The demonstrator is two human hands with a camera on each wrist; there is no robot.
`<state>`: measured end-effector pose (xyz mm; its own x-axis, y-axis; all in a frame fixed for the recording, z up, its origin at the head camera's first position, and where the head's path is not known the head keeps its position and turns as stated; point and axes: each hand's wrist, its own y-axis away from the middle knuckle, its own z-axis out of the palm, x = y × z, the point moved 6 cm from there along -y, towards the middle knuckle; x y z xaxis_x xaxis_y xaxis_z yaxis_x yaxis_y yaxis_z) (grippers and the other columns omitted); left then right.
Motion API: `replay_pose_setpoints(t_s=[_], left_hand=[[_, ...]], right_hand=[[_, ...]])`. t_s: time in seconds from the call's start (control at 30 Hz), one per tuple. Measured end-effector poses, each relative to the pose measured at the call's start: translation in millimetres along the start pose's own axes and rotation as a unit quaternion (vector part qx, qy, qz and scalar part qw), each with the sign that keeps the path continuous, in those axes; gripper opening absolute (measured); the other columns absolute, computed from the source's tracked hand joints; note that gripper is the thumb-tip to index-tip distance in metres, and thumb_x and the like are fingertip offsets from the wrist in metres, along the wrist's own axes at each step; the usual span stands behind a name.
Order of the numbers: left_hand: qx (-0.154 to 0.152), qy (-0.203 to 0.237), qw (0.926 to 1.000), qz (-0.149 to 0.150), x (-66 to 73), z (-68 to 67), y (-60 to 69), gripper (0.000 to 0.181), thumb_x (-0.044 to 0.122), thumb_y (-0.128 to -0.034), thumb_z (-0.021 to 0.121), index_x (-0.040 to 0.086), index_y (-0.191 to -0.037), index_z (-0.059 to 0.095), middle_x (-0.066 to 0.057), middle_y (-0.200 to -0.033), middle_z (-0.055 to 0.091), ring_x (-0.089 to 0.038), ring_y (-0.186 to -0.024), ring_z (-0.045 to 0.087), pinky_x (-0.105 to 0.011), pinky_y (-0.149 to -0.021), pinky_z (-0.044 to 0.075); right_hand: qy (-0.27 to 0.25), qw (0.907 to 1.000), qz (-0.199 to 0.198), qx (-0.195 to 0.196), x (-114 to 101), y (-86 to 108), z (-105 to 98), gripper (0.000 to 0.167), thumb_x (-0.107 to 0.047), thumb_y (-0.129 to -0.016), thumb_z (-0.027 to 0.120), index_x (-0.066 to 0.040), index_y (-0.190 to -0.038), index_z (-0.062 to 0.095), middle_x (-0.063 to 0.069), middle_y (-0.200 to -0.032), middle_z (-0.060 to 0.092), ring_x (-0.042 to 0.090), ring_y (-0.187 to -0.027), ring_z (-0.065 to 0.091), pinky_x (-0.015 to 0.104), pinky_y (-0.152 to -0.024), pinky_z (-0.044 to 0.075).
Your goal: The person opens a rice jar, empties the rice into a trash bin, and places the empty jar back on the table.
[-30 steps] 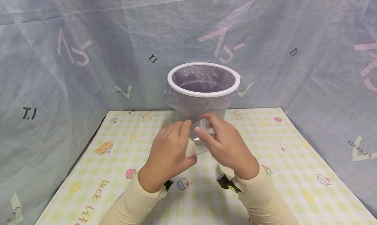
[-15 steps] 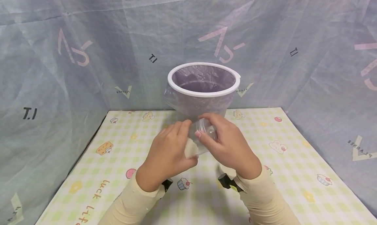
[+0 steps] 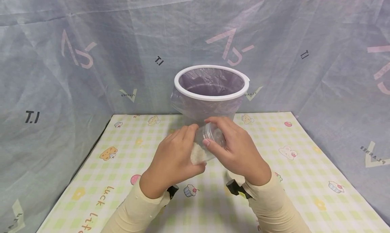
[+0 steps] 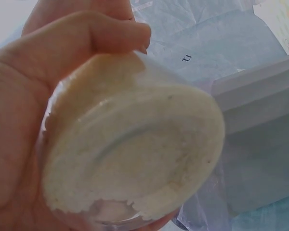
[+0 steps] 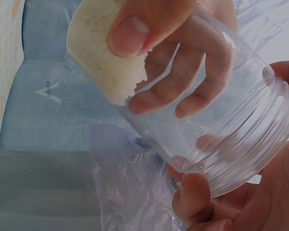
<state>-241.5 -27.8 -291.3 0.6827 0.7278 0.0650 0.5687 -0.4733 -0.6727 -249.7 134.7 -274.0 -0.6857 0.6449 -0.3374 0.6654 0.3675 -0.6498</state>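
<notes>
A clear jar (image 3: 210,155) with pale, rice-like contents (image 3: 197,153) packed at its base lies tilted between the hands, its threaded end toward the right. My left hand (image 3: 175,158) grips the jar's base end; the left wrist view shows the pale base (image 4: 139,154) facing the camera. My right hand (image 3: 240,148) curls round the threaded end. In the right wrist view, the clear ridged neck (image 5: 245,144) is held by the right fingers (image 5: 192,192), and the left thumb (image 5: 130,36) presses over the contents (image 5: 103,57).
A bin with a white rim (image 3: 211,98) and a clear plastic liner stands just behind the hands, against the grey-blue cloth backdrop (image 3: 137,57). A green checked cloth (image 3: 128,134) with printed pictures covers the table.
The right hand has shifted slightly and turned at the threaded end, so more of the ridged neck shows. The left hand keeps its grip on the jar, almost unmoved.
</notes>
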Motion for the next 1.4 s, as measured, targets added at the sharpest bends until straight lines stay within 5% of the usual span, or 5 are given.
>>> replay_pose_setpoints(t_s=[0.47, 0.7, 0.97, 1.2, 1.4], left_hand=[[-0.028, 0.058, 0.9977, -0.021, -0.6, -1.3, 0.9, 0.087, 0.042, -0.0601, 0.087, 0.008, -0.132, 0.051, 0.003, -0.105, 0.062, -0.011, -0.079, 0.056, -0.030, -0.065, 0.052], [-0.037, 0.080, 0.9956, -0.029, 0.0, -1.2, 1.1, 0.090, 0.045, -0.0578, 0.089, 0.011, -0.132, 0.051, 0.007, -0.103, 0.060, -0.008, -0.076, 0.054, -0.027, -0.063, 0.050], [-0.043, 0.094, 0.9942, -0.030, 2.2, -1.9, 1.1, 0.090, 0.046, -0.0580, 0.090, 0.011, -0.131, 0.051, 0.006, -0.096, 0.059, -0.008, -0.073, 0.053, -0.026, -0.062, 0.049], [-0.027, 0.039, 0.9986, -0.022, -0.7, -0.6, 0.2, 0.084, 0.041, -0.0601, 0.088, 0.009, -0.130, 0.052, 0.003, -0.099, 0.062, -0.012, -0.071, 0.054, -0.029, -0.060, 0.049], [-0.002, -0.021, 0.9997, -0.008, -1.6, 0.7, -0.6, 0.085, 0.039, -0.0594, 0.088, 0.006, -0.130, 0.053, 0.001, -0.094, 0.060, -0.019, -0.072, 0.057, -0.033, -0.066, 0.052]], right_hand=[[0.000, 0.9985, -0.052, 0.018, -4.9, 0.5, -4.5, 0.052, -0.045, -0.094, 0.064, -0.019, -0.138, 0.059, -0.009, -0.121, 0.063, 0.011, -0.100, 0.062, 0.033, -0.082, 0.052], [-0.006, 0.9950, -0.092, 0.040, -10.1, 0.7, -8.5, 0.054, -0.045, -0.091, 0.062, -0.017, -0.137, 0.061, -0.007, -0.115, 0.063, 0.011, -0.081, 0.057, 0.028, -0.067, 0.048], [-0.015, 0.9905, -0.125, 0.056, -11.9, 1.7, -11.1, 0.054, -0.046, -0.092, 0.058, -0.016, -0.137, 0.062, -0.005, -0.117, 0.064, 0.009, -0.083, 0.058, 0.028, -0.067, 0.049], [0.024, 0.9984, -0.051, 0.001, -3.1, 2.5, -6.8, 0.062, -0.050, -0.094, 0.061, -0.024, -0.149, 0.051, -0.008, -0.127, 0.060, 0.011, -0.079, 0.054, 0.029, -0.068, 0.048], [-0.020, 0.9992, 0.028, -0.019, 5.1, 1.8, -1.2, 0.054, -0.045, -0.103, 0.057, -0.022, -0.151, 0.048, 0.000, -0.125, 0.061, 0.005, -0.081, 0.063, 0.031, -0.076, 0.056]])
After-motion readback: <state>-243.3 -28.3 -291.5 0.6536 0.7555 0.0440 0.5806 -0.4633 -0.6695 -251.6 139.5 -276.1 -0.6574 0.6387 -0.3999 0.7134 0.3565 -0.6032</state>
